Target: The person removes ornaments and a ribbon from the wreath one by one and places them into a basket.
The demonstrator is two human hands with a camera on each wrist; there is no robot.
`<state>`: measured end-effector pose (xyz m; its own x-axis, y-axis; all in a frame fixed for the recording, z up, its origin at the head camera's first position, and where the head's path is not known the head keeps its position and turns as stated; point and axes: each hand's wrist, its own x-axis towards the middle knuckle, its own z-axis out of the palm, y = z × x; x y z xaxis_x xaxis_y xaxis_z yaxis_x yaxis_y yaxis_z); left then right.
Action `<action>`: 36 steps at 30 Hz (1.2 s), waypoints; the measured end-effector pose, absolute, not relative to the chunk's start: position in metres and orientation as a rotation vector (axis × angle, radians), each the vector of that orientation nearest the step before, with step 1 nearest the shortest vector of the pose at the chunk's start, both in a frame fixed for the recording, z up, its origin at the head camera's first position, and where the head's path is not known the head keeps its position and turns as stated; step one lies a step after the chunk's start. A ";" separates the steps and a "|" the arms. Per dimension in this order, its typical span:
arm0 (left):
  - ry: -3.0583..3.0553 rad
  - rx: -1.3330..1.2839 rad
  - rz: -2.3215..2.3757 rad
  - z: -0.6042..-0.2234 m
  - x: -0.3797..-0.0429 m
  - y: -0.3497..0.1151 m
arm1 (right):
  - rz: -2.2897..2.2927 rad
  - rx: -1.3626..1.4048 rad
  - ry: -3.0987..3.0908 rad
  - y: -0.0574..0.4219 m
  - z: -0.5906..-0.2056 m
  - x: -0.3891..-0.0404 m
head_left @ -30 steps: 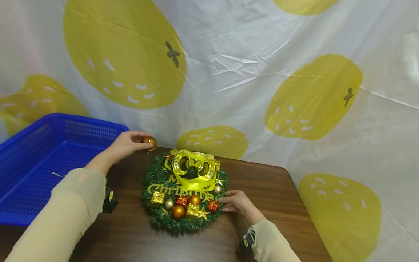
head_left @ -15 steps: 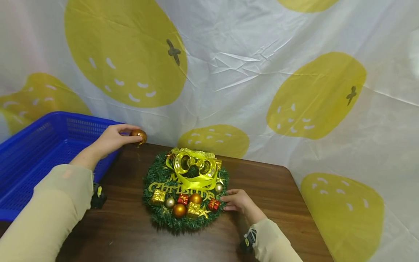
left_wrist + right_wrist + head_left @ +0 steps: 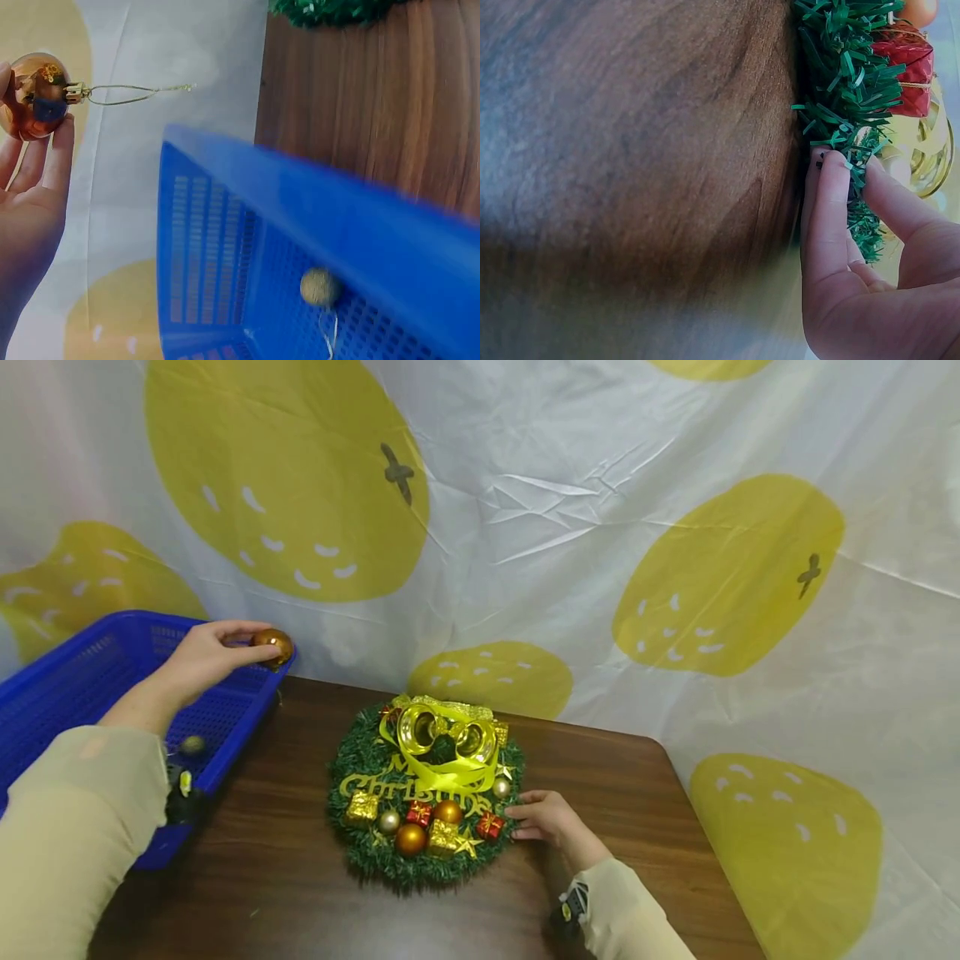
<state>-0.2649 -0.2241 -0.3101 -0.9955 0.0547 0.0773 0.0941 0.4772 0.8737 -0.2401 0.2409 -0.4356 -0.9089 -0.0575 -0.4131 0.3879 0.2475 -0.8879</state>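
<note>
Brown table (image 3: 600,781), bottom: I list wreath (image 3: 429,799), lower centre, right hand (image 3: 550,819) pinching its edge; orange ball (image 3: 276,644), mid-left, left hand (image 3: 199,660) gripping.

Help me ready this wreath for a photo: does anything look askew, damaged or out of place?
The yellow ribbon hides part of the gold lettering on the wreath, so it can't be read whole; a tiny stray speck lies on the table. No damage shows.
</note>
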 end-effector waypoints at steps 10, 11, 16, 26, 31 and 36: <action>-2.641 -0.014 -1.607 -0.318 -0.256 -0.261 | -1.680 0.333 2.186 0.241 -0.439 -0.238; -2.644 -0.003 -1.598 -0.319 -0.255 -0.264 | -1.683 0.332 2.183 0.241 -0.439 -0.238; -2.657 0.037 -1.536 -0.325 -0.252 -0.273 | -1.691 0.333 2.173 0.241 -0.438 -0.238; -2.827 0.003 -1.504 -0.338 -0.249 -0.286 | -1.683 0.316 2.172 0.240 -0.433 -0.237; -2.916 -0.025 -1.535 -0.343 -0.249 -0.290 | -1.675 0.322 2.172 0.241 -0.433 -0.238; -2.972 -0.027 -1.548 -0.349 -0.250 -0.291 | -1.670 0.319 2.184 0.241 -0.435 -0.239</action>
<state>-0.2496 -0.2914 -0.3488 -0.9780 0.1103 -0.1770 -0.0818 0.5776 0.8122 -0.2394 0.2412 -0.4348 -0.9053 -0.0444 -0.4224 0.3961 0.2710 -0.8773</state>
